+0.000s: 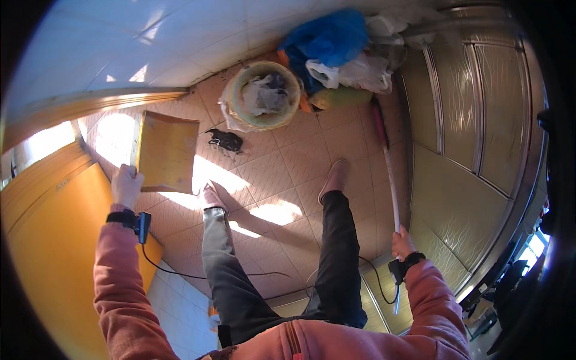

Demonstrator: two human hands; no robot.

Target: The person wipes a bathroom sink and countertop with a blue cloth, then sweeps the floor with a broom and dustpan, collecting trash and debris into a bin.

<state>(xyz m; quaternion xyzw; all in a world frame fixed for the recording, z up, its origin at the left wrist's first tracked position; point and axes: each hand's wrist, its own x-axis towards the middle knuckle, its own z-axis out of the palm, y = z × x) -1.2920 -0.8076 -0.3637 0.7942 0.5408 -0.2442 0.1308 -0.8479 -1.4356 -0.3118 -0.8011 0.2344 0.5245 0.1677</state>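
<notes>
My left hand (127, 185) is closed on the near left edge of a yellow dustpan (167, 153), a wide, flat scoop held beside my left foot. My right hand (402, 244) grips the long pale handle of a broom (393, 193). The broom's pink and dark head (379, 120) lies at the floor's far right, along the cabinets. Between the dustpan and a waste bin, a small black crumpled item (226, 140) rests on the tiles with dark debris around it; what it is, I cannot tell.
A lined waste bin (297, 96) holding rubbish stands at the wall. Blue (333, 38) and white plastic bags (366, 72) are heaped right of it. Cabinets (459, 175) line the right side; an orange-yellow door (58, 234) stands at left. My slippered feet are on the tiled floor.
</notes>
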